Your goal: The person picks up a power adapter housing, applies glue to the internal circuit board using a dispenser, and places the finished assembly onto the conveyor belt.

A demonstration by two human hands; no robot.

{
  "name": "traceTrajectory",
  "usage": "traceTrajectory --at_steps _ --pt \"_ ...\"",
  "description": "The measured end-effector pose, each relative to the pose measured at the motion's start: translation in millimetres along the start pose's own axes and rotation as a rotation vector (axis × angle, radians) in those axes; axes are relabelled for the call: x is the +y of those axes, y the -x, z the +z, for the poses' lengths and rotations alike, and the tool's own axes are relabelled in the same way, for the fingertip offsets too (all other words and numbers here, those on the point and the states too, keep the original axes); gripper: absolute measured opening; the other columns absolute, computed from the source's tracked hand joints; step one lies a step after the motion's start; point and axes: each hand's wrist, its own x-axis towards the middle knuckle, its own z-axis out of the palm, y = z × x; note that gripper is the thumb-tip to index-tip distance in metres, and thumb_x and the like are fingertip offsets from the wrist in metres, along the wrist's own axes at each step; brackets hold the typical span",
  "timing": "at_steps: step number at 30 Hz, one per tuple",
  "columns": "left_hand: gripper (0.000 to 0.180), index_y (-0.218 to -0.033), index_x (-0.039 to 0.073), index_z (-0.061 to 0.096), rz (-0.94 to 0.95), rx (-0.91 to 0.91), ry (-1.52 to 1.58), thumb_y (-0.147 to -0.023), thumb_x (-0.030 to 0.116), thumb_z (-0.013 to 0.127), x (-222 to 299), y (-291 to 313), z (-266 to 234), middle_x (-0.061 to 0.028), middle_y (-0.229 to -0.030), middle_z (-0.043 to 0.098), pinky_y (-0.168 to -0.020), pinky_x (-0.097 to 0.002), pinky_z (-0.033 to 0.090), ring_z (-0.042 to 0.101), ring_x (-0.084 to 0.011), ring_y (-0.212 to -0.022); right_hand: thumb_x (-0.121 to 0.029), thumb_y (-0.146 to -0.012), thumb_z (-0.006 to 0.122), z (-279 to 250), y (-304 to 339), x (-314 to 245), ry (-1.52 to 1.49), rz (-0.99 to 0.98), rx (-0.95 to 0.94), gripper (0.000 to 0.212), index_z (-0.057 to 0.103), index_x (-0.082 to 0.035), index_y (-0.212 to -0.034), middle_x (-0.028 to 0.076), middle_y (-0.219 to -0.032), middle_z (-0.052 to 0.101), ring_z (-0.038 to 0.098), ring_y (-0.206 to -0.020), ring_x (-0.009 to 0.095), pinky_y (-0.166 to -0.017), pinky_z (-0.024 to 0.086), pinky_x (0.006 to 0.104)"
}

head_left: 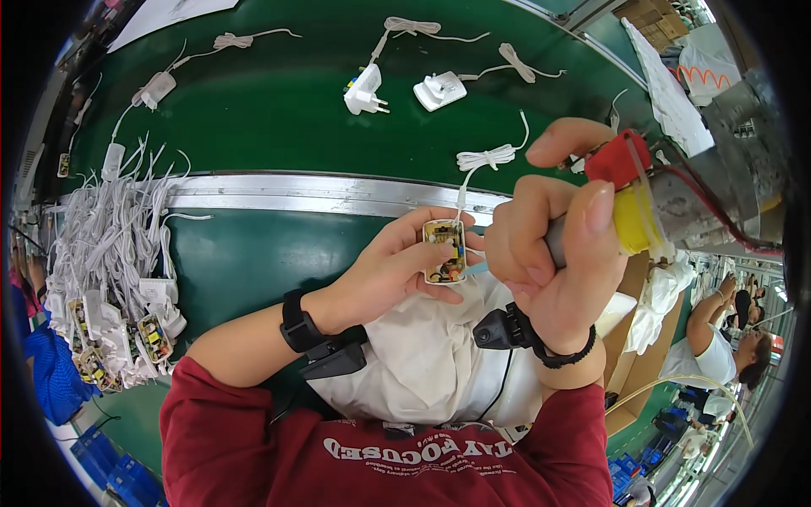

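Observation:
In my left hand [384, 258] is an opened white power adapter. Its bare circuit board [442, 245] faces up, with my thumb lying across it. A white cable leads from the adapter's far end to a tied bundle [486, 158]. My right hand [562, 245] is wrapped around a grey barrel-shaped tool [684, 190] with a yellow band and a red part with wires, its index finger raised near the red part. A thin light-blue tip [476, 269] points from below that hand to the board's near right corner; whether it touches, I cannot tell.
Several cabled adapters [365, 90] lie on the green surface [279, 110] beyond a metal rail [287, 191]. At left is a heap of white cables [127, 220] with open adapters. A cardboard box [629, 372] stands at right; people [710, 338] are farther off.

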Motion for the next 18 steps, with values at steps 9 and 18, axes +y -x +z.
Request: traceTrajectory --at_steps 9,18 --pt "0.039 -0.134 0.005 0.035 -0.006 -0.110 0.117 -0.097 0.016 0.037 1.3 1.7 5.1 -0.0111 -0.123 0.049 -0.095 -0.0452 0.048 0.053 -0.0208 -0.113 -0.050 -0.094 0.041 0.0 3.1 7.7 0.022 -0.037 -0.096 0.044 0.034 -0.007 -0.103 -0.001 -0.046 0.032 0.025 -0.034 0.008 -0.035 0.022 0.0236" --pt "0.039 -0.134 0.005 0.034 0.003 -0.135 0.141 -0.097 0.016 0.037 -2.9 -1.1 4.0 -0.0107 -0.123 0.049 -0.095 -0.0445 0.048 0.053 -0.0204 -0.113 -0.048 -0.094 0.042 -1.3 4.6 3.8 -0.013 0.008 -0.103 0.043 0.035 -0.006 -0.102 -0.002 -0.047 0.032 0.027 -0.035 0.008 -0.036 0.024 0.0238"
